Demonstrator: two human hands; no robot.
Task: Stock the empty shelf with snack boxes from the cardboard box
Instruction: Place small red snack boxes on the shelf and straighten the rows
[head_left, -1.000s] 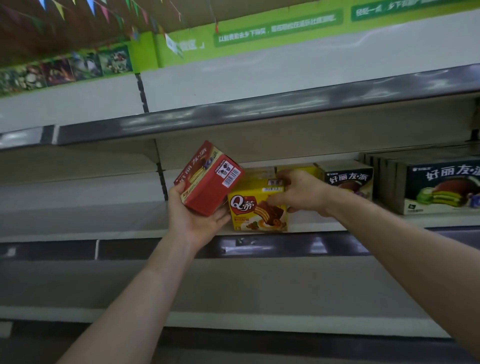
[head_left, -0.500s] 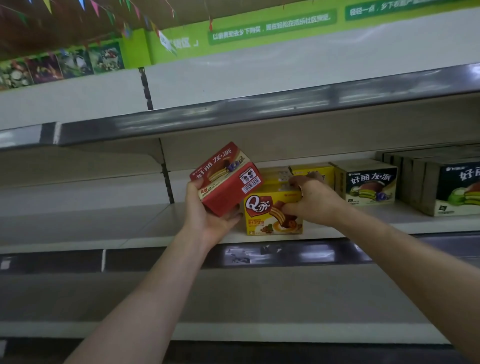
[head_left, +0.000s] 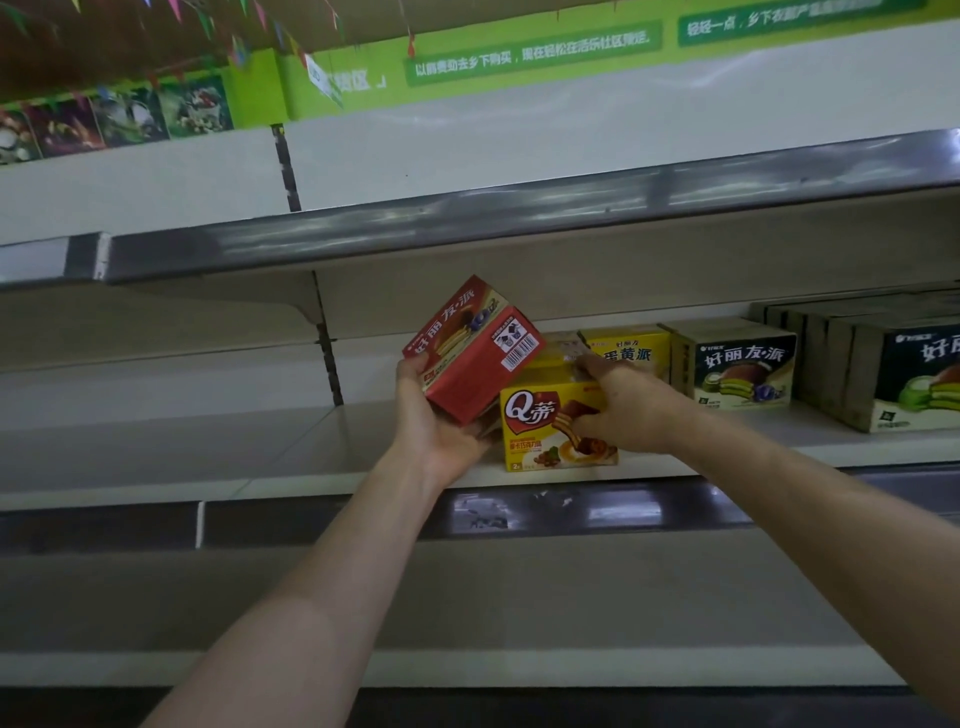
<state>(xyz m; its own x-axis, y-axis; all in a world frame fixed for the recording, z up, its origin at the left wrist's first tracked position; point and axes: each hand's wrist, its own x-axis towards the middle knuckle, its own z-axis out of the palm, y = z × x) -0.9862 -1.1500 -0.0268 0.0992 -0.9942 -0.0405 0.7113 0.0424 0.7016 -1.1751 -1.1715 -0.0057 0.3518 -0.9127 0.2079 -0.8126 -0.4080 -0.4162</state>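
Red snack box (head_left: 470, 348) is tilted in the left hand (head_left: 436, 421), held above the front of the shelf (head_left: 311, 452) and not resting on it. Thumb on its left face, fingers curled under its lower end, clamped on it. White barcode label faces up and right. Yellow snack box (head_left: 545, 431) stands upright on the shelf, cake picture facing out. The right hand (head_left: 623, 410) grips it, fingers (head_left: 589, 364) hooked over the top, thumb on the front. Whether the two boxes touch cannot be told. Second yellow box (head_left: 626, 351) just behind; dark boxes (head_left: 743, 364) to the right.
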